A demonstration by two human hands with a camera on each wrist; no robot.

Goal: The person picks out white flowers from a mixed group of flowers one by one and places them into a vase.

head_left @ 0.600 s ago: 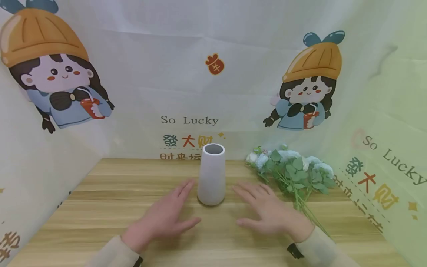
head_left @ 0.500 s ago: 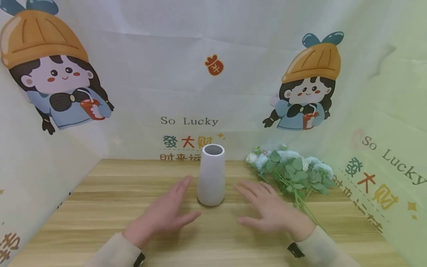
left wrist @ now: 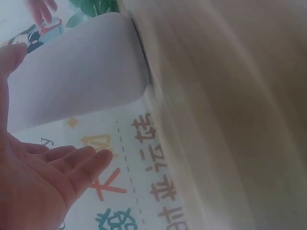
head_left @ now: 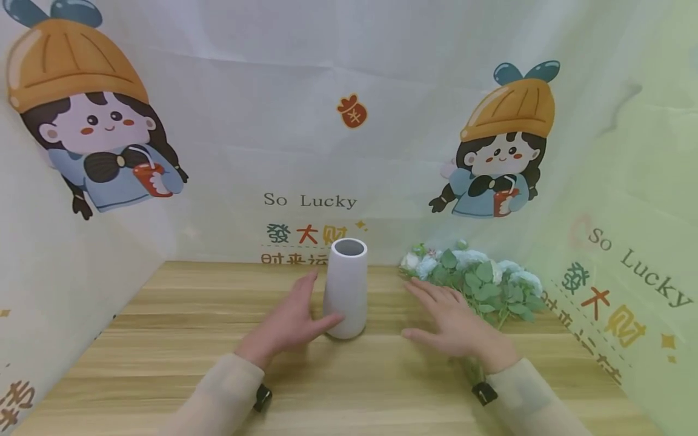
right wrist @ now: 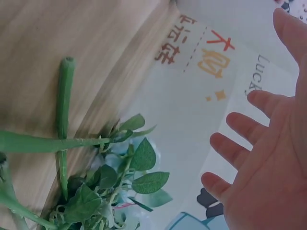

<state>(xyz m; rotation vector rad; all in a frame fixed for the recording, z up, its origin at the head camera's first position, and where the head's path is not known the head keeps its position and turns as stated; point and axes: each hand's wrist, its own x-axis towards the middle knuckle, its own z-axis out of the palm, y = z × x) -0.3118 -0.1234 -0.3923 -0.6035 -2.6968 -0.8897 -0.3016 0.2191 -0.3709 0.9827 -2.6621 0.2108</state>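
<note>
A tall white vase (head_left: 346, 284) stands upright on the wooden table, its mouth open at the top. Beside its left side is my left hand (head_left: 291, 318), thumb and fingers spread around it but not closed; the thumb overlaps the vase's front in the head view. Whether that hand touches the vase I cannot tell. In the left wrist view the vase (left wrist: 81, 72) lies between thumb and fingers. My right hand (head_left: 455, 321) hovers with straight, spread fingers, holding nothing, in front of a bunch of pale blue and white artificial flowers (head_left: 480, 272). Green stems (right wrist: 64, 100) show in the right wrist view.
The wooden table (head_left: 180, 339) is bounded at the back and sides by a printed cloth (head_left: 240, 121) with cartoon figures and lettering. The flowers lie at the back right, against the cloth, their stems partly hidden by the right hand.
My left hand has moved forward and right, closer to the vase. My right hand has shifted forward and right, toward the flowers, and now covers much of their stems.
</note>
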